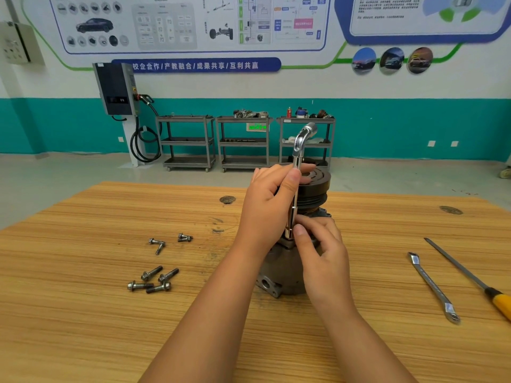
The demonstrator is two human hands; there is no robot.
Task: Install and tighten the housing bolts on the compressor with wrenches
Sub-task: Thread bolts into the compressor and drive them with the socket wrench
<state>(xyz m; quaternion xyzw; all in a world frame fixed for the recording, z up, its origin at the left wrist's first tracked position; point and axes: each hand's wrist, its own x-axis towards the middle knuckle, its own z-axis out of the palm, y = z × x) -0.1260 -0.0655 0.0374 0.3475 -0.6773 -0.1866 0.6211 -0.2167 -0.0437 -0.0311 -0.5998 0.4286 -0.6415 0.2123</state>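
Observation:
The dark metal compressor point(279, 269) lies on the wooden table point(83, 313), its black pulley point(318, 186) at the far end. A chrome L-shaped socket wrench point(300, 145) stands upright on the housing, bent end at the top. My left hand point(271, 205) grips the wrench shaft, thumb up along it. My right hand point(320, 252) pinches the wrench's lower socket end where it meets the housing. The bolt under the socket is hidden. Several loose flanged bolts point(154, 279) lie on the table to the left, with more bolts point(171, 240) behind them.
A flat ring spanner point(432, 286) and a yellow-handled screwdriver point(470, 275) lie on the right side of the table. Beyond the far table edge are grey shelf trolleys point(243, 142) and a wall-mounted charger point(117, 88).

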